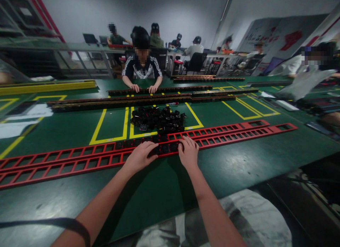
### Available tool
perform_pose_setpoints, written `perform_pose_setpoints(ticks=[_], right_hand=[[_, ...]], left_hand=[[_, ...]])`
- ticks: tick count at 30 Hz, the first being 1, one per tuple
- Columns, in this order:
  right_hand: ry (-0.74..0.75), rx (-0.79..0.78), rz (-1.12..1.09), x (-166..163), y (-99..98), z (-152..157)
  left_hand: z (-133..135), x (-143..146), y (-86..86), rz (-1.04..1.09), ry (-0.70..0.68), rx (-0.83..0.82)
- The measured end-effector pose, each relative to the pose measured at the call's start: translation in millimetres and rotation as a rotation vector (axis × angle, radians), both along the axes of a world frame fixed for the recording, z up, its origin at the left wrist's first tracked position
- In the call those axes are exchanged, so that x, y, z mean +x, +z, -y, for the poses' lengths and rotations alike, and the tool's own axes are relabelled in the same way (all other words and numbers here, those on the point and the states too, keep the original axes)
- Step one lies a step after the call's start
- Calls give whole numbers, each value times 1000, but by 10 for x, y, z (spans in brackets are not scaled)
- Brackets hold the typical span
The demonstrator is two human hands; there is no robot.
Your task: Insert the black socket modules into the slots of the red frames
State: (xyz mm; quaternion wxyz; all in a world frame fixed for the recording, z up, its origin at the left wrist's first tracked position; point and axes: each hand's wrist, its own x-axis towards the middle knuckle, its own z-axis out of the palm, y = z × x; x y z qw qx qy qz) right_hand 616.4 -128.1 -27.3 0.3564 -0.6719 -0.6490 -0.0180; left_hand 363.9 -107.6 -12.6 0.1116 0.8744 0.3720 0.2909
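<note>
Two long red ladder-like frames [103,162] lie side by side across the green table. Small black square parts [165,148] fill several of their middle openings. My left hand [142,155] rests on the nearer frame, left of these parts, with its thumb apart from the outstretched fingers. On the other side of them, my right hand [189,151] touches the frame, fingers spread over it and thumb beside a black part. Neither hand visibly holds anything; the fingertips are partly hidden. Just beyond the frames is a heap of loose black parts [156,119].
Long dark strips [119,100] lie farther back, where a co-worker [142,64] across the table has both hands on one. Yellow tape outlines [97,128] mark the tabletop [239,165]. Papers [32,112] and a yellow bar [47,86] are at left. Other people sit behind.
</note>
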Motion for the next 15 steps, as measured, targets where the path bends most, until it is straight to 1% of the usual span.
perform_pose_setpoints(ticks=[9, 15], right_hand=[[-3, 22, 4, 2, -17, -8], [-1, 15, -4, 0, -9, -3]], left_hand=[[41, 7, 69, -93, 16, -6], [43, 26, 86, -112, 46, -5]])
